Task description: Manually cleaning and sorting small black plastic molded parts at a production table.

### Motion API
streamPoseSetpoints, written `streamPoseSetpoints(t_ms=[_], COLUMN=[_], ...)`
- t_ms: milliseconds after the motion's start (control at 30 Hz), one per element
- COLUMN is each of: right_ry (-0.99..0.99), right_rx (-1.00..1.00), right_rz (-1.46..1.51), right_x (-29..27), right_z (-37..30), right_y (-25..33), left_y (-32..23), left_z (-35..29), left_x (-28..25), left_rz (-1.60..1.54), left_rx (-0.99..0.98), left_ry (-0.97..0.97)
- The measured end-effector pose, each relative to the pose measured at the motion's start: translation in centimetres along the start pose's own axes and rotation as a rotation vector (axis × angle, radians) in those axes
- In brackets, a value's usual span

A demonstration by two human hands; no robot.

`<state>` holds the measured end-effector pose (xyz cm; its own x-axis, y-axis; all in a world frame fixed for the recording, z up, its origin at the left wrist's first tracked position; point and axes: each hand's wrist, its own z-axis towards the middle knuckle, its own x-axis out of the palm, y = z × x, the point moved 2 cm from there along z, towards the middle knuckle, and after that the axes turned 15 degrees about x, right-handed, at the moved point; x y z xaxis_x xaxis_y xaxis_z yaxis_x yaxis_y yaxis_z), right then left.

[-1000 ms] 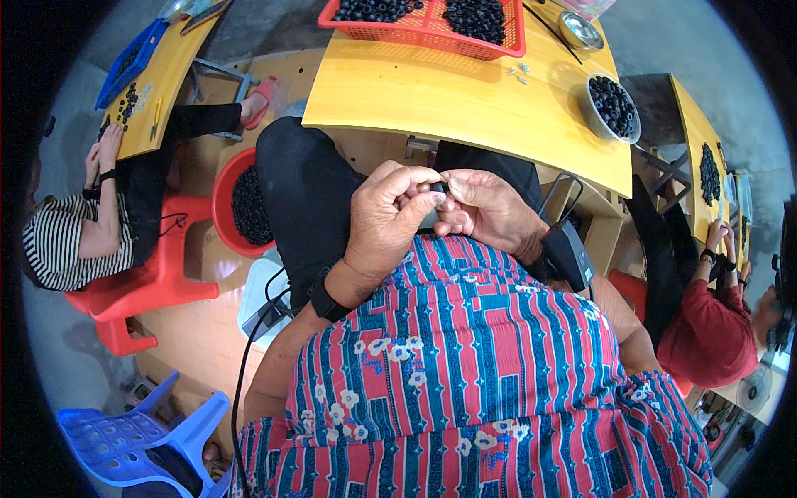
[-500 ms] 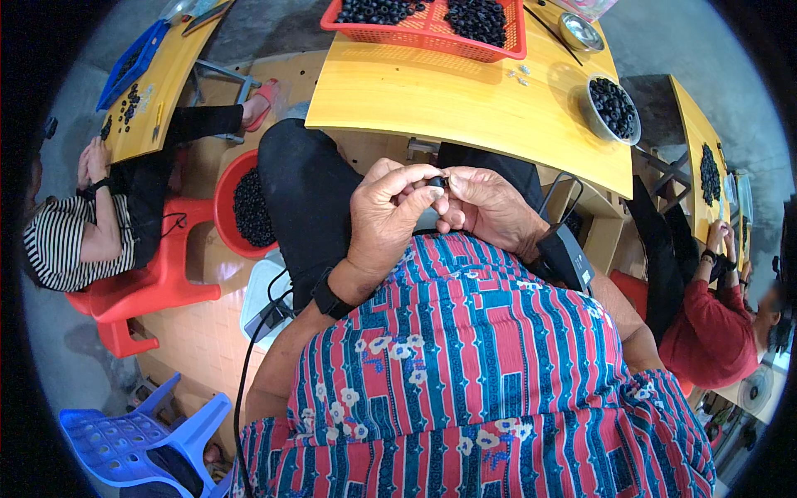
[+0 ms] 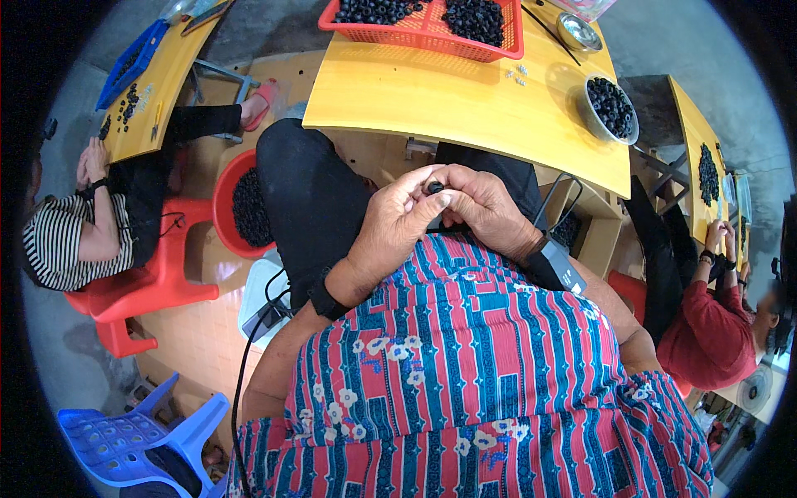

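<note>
A small black ring-shaped piece (image 3: 434, 188) is held above the lap, short of the near edge of the yellow table (image 3: 448, 100). It is pinched by the fingers of both the left hand (image 3: 400, 213) and the right hand (image 3: 486, 203), the thumbs being set close together. Similar pieces are contained in a red basket (image 3: 398, 34) and a clear bowl (image 3: 593, 121) on the table.

Workshop | yellow worktables (image 3: 440, 100) | black parts (image 3: 473, 22) in red basket (image 3: 390, 33) | seated co-workers (image 3: 712, 336)
</note>
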<state>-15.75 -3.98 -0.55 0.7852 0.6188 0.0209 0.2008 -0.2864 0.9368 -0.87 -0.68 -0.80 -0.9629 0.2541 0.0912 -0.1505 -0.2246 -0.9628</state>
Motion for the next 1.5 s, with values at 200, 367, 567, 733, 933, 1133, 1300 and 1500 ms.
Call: streamPoseSetpoints(t_ms=[200,367,567,733,933,1133,1300,1500], right_ry=[-0.091,-0.099,-0.071,0.233,0.283,0.326,0.297,0.152], right_rx=[-0.107,-0.087,-0.063,0.188,0.28,0.29,0.291,0.243], right_rz=[-0.243,-0.281,-0.16,0.536,0.719,0.768,0.722,0.566], right_x=[0.1,0.2,0.2,-0.1,0.0,-0.4,-0.2,-0.4], right_z=[-0.2,-0.3,-0.1,0.4,0.1,0.3,0.3,0.3], right_y=[0.2,0.4,0.1,-0.7,-0.4,-1.5,-1.0,-1.1], left_y=[0.4,0.5,-0.4,1.2,1.7,1.4,0.7,0.1], left_z=[-0.4,-0.6,-0.3,-0.6,-0.7,-0.6,-0.4,-0.3], left_x=[0.0,0.0,0.2,0.2,-0.7,-0.6,-0.7,-0.7], left_rz=[-0.011,0.019,0.021,-0.235,0.165,0.196,0.268,0.292], left_rx=[-0.019,0.026,0.06,0.049,0.094,0.104,0.15,0.151], left_ry=[0.016,0.002,-0.035,-0.201,-0.13,-0.152,-0.16,-0.175])
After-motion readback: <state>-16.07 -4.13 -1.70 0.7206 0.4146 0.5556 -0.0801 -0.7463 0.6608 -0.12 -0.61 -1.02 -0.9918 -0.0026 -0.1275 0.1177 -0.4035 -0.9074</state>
